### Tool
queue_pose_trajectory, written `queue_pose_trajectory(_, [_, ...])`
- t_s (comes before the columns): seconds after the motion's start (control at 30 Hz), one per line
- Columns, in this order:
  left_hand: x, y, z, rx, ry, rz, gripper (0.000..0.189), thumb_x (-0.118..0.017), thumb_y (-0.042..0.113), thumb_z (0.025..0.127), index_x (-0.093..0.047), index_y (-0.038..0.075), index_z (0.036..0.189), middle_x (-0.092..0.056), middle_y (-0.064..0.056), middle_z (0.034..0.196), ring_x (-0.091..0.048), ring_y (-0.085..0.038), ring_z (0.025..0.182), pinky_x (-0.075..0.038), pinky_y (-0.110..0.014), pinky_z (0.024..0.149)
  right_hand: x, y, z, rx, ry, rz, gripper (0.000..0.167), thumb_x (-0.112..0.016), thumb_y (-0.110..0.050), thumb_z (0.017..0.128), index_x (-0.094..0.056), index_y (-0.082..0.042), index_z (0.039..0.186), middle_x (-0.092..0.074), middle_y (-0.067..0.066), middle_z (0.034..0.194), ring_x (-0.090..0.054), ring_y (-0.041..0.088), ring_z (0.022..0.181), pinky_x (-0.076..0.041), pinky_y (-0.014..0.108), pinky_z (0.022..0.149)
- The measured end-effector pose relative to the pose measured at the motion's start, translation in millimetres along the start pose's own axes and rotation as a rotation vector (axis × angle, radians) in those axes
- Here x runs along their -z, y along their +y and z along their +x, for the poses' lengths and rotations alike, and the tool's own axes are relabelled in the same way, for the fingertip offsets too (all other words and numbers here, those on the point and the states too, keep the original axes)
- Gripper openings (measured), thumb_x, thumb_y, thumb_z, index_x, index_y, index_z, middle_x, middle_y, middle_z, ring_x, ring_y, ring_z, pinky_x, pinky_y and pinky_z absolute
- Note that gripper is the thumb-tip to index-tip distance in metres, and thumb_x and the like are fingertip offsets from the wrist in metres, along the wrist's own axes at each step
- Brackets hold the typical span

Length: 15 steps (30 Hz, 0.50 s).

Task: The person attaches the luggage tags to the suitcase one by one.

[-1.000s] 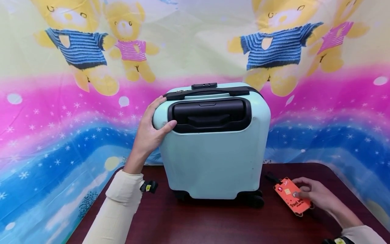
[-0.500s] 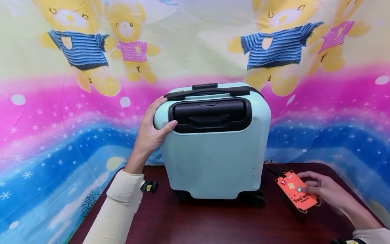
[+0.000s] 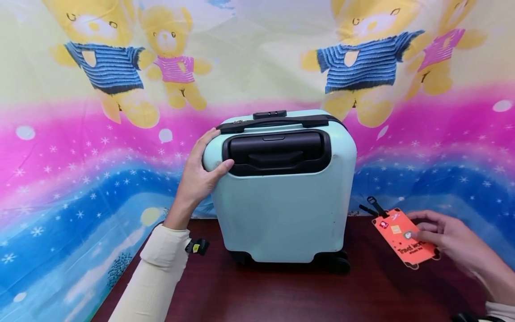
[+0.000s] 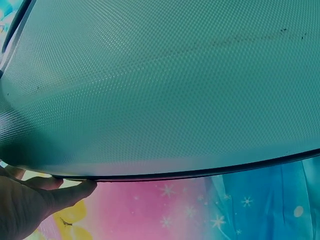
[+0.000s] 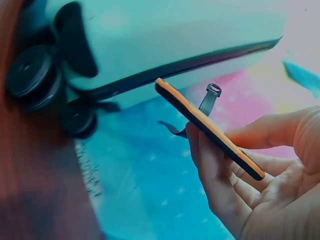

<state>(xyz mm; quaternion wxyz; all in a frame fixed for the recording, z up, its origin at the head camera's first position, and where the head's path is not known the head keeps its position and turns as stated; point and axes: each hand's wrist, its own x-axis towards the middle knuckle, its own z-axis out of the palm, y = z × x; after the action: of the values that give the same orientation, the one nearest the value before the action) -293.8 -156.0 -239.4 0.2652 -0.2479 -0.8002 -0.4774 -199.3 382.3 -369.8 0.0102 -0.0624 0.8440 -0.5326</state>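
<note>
A mint-green suitcase [image 3: 281, 214] stands upright on the table, its black pull handle lying in its recess. My left hand [image 3: 199, 174] grips the upper left corner, thumb on the front face by the handle recess and fingers over the side. In the left wrist view, the fingers [image 4: 65, 195] reach along the black edge of the shell. To the right of the suitcase, my right hand [image 3: 454, 237] pinches an orange luggage tag [image 3: 402, 239] above the table. The right wrist view shows the tag [image 5: 210, 129] edge-on between thumb and fingers, its black strap [image 5: 206, 104] loose and unfastened.
The dark red-brown table [image 3: 273, 293] extends in front of the suitcase. Black wheels [image 3: 339, 264] support its lower corners. A black carry handle [image 3: 277, 120] and a combination lock [image 3: 269, 114] are on top. Behind hangs a cloth backdrop [image 3: 257, 58] printed with bears.
My right hand has lifted the luggage tag up from near the tabletop and moved it a little to the right; its strap now points upward. My left hand has stayed on the suitcase corner.
</note>
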Motion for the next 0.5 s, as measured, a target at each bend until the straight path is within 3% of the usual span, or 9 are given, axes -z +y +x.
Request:
queue_pose_trajectory(0.1, [-0.1,-0.2,0.6,-0.002,-0.003,0.004,0.073,-0.078,0.028,0.094,-0.045,0.031,0.159,-0.034,0.005,0.17,-0.042,-0.028,0.147,-0.056,-0.061,0.102,1.9,-16.2,-4.9,-0.014,0.059,-0.072,0.042,-0.061,-0.004,0.104,-0.053,-0.04,0.123,-0.077,-0.012,0.093,-0.075,0.02,0.073,-0.06,0.034,0.057])
queue_pose_trajectory(0.23, [0.7,0.6,0.4,0.0,-0.006,0.008,0.073,-0.078,0.028,0.094,-0.044,0.032,0.159,-0.034,0.005,0.169,-0.042,-0.028,0.146,-0.057,-0.06,0.1,2.3,-42.5,-11.6,-0.01,0.12,-0.188,0.04,-0.058,-0.01,0.108,-0.047,-0.012,0.146,-0.075,-0.016,0.092,-0.072,0.016,0.071,-0.055,0.032,0.056])
queue_pose_trajectory(0.33, [1.1,2.0,-0.2,0.004,-0.005,0.014,0.074,-0.078,0.03,0.094,-0.044,0.033,0.159,-0.034,0.005,0.169,-0.042,-0.028,0.146,-0.058,-0.06,0.1,1.6,-61.4,-17.0,0.02,0.165,-0.251,0.047,-0.055,-0.01,0.109,-0.037,0.002,0.151,-0.072,-0.019,0.092,-0.07,0.013,0.069,-0.053,0.031,0.055])
queue_pose_trajectory(0.4, [1.3,2.6,-0.7,0.004,-0.005,0.016,0.074,-0.078,0.03,0.094,-0.044,0.034,0.159,-0.033,0.005,0.169,-0.042,-0.028,0.146,-0.058,-0.06,0.1,3.1,-69.3,-19.5,0.059,0.188,-0.258,0.041,-0.053,-0.007,0.109,-0.042,-0.015,0.149,-0.07,-0.022,0.092,-0.071,0.014,0.069,-0.055,0.031,0.057])
queue_pose_trajectory(0.43, [1.4,3.0,-1.0,0.005,-0.005,0.018,0.074,-0.079,0.031,0.094,-0.043,0.034,0.159,-0.033,0.004,0.169,-0.042,-0.028,0.146,-0.058,-0.06,0.1,3.4,-73.1,-20.8,0.078,0.205,-0.274,0.042,-0.053,-0.007,0.109,-0.042,-0.015,0.149,-0.069,-0.024,0.091,-0.07,0.013,0.067,-0.052,0.03,0.055])
queue_pose_trajectory(0.5, [1.7,3.5,-1.3,0.006,-0.003,0.023,0.074,-0.079,0.031,0.094,-0.043,0.034,0.159,-0.033,0.005,0.17,-0.042,-0.027,0.146,-0.058,-0.06,0.1,4.9,-77.8,-22.3,0.118,0.234,-0.244,0.046,-0.055,-0.002,0.107,-0.047,-0.033,0.139,-0.069,-0.025,0.088,-0.069,0.013,0.064,-0.048,0.029,0.052])
